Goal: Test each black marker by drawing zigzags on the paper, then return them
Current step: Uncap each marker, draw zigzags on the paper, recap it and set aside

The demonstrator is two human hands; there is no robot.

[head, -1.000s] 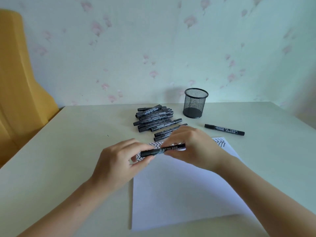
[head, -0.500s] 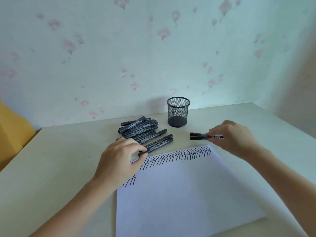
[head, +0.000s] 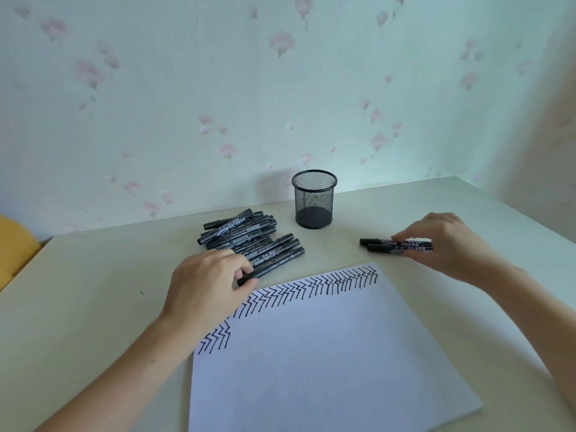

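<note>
1. Pinching with curled fingers, my right hand held a black marker just above or on the table at about 2 o'clock from the paper; I could not tell whether it touched the surface. A second marker lay directly alongside it.
2. Both of those markers ran nearly level across the view, caps toward 9 o'clock, tails hidden under my fingers.
3. My left hand curled its fingers and thumb around the near end of the nearest marker in the pile of markers, at 11 o'clock from the paper. That marker's long axis pointed toward 2 o'clock, as did most of the pile.
4. I saw the paper lying flat on a pale table, with a row of zigzags along its far edge and a few more at the left edge.
5. Behind the table stood a pale wall papered with faint pink flowers; something yellow showed at 9 o'clock.
6. A black mesh pen cup stood upright at 12 o'clock, with no markers visible inside it.
</note>
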